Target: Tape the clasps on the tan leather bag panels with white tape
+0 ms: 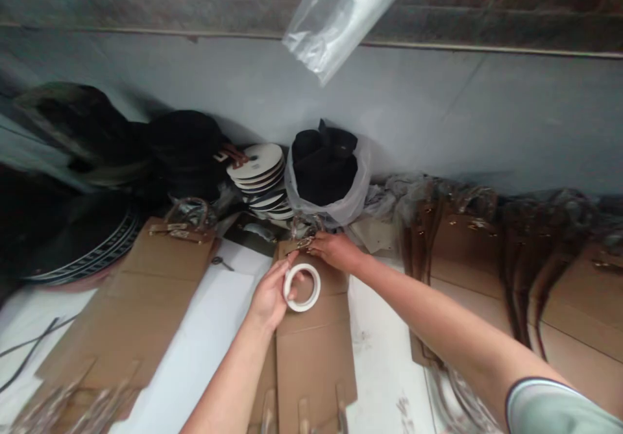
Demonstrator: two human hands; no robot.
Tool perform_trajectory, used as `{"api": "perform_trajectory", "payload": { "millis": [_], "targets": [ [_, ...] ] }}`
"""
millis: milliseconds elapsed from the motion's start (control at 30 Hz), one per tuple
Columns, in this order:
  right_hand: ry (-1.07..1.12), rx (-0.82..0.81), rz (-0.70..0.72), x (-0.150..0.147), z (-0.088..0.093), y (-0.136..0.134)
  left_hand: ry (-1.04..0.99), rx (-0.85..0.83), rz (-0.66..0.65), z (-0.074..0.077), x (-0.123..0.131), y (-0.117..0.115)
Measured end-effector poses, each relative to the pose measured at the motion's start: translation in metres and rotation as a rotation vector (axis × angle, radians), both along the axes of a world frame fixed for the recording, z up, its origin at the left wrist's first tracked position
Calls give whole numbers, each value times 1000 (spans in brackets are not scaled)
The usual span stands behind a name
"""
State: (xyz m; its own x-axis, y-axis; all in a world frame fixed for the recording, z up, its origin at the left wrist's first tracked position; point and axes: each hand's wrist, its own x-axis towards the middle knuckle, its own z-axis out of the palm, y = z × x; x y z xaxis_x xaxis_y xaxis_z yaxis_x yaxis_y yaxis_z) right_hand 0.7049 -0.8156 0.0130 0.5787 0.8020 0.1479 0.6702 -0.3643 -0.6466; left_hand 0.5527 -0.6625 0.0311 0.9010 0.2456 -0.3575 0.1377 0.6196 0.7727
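Observation:
My left hand (272,294) is closed round the side of a white roll of tape (315,291), with fingers through its ring and a fingertip pointing up to the top edge of a brown panel (316,349). This long, flat panel looks like an unfinished bag piece with straps and lies lengthwise before me. At its far end my right hand (335,251) has its fingers pressed together beside a small shiny metal piece (304,242). What those fingers pinch is too small to make out. Just beyond lies a plastic-wrapped handle (306,225).
Another brown panel (156,291) lies left, near small dark scissors or a key-like tool (222,263). Several brown panels (467,252) overlap at right. Against the wall stand stacked white spools (263,168) and a plastic bag (360,187) of black material. A clear plastic sheet (335,25) hangs above.

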Motion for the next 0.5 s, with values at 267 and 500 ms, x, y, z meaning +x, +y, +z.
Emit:
{"api": "perform_trajectory", "payload": {
  "millis": [267,500],
  "targets": [
    [27,21,87,8,1,5,-2,-17,34,17,-41,-7],
    [147,373,-570,-38,-47,-46,114,68,105,23,-112,-3]
  ]
}}
